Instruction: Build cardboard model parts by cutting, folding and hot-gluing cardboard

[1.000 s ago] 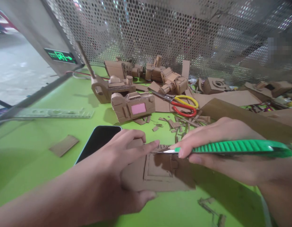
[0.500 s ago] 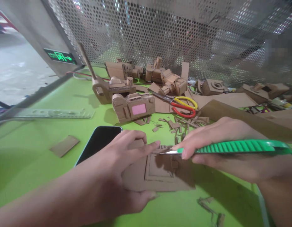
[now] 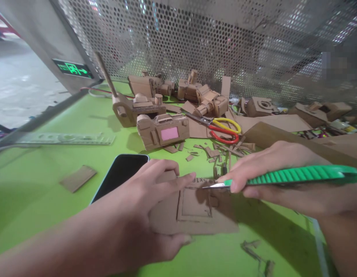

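Note:
A flat piece of cardboard (image 3: 224, 219) with a drawn, partly cut rectangle and printed figures lies in front of me. My left hand (image 3: 149, 196) grips it at its left side, fingers pressed on top and thumb along the near edge. My right hand (image 3: 265, 173) is closed round a green utility knife (image 3: 305, 175). The blade lies nearly flat, its tip at the rectangle's top line, right of my left index fingertip. A dark phone (image 3: 120, 173) lies partly behind my left hand.
Cardboard model cameras (image 3: 163, 130) stand along the back, before a perforated metal panel (image 3: 178, 42). Red-and-yellow-handled scissors (image 3: 224, 129) lie among cardboard scraps (image 3: 210, 150). To the left are a clear ruler (image 3: 68, 138) and a small cardboard offcut (image 3: 78, 178).
My right hand and the knife have shifted a little to the right, the blade tip moving along the rectangle's top line. My left hand and the cardboard have stayed put.

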`<control>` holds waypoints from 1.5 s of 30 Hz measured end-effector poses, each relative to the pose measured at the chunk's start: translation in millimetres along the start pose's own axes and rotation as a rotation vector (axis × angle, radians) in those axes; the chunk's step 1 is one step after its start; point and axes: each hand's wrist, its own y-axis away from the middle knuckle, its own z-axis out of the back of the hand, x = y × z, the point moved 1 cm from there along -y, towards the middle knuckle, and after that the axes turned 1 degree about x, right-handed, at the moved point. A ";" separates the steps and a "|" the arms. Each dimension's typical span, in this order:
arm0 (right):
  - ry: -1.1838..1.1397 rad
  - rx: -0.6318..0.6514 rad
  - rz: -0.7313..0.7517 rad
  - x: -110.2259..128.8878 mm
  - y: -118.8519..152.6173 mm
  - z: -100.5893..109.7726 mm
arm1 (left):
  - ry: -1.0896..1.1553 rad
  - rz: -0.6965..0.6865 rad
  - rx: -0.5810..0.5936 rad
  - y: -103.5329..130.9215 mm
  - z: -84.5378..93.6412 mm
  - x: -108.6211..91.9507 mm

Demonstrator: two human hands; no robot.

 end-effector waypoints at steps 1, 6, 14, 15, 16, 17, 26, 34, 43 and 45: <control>-0.004 0.003 -0.013 -0.5 0.4 0.4 | -0.003 0.009 0.008 1.1 -0.1 0.6; -0.115 -0.005 0.027 0.2 -5.1 -3.2 | 0.041 0.033 -0.010 9.9 -3.5 8.5; -0.284 -0.065 0.070 -9.4 -8.9 -16.7 | 0.063 0.095 -0.019 9.4 -7.7 4.0; -0.293 -0.064 0.071 -10.8 -8.6 -17.3 | 0.063 0.107 -0.019 8.8 -7.8 1.9; -0.299 -0.062 0.067 -11.9 -8.6 -17.6 | 0.063 0.113 -0.020 8.4 -7.8 0.2; -0.301 -0.062 0.069 -12.5 -8.6 -17.6 | 0.061 0.119 -0.025 8.1 -7.8 -0.9; -0.149 -0.022 0.020 -6.0 -7.2 -13.0 | 0.026 0.160 0.052 3.0 0.6 -2.6; -0.105 0.000 0.001 -2.1 -6.8 -9.2 | 0.039 0.139 0.039 -0.5 2.3 -7.1; -0.032 0.012 -0.041 0.1 -1.4 1.7 | 0.004 -0.025 0.032 -6.6 5.2 -9.5; -0.007 0.012 -0.049 1.3 0.1 4.2 | -0.005 -0.040 0.021 -6.4 4.0 -8.1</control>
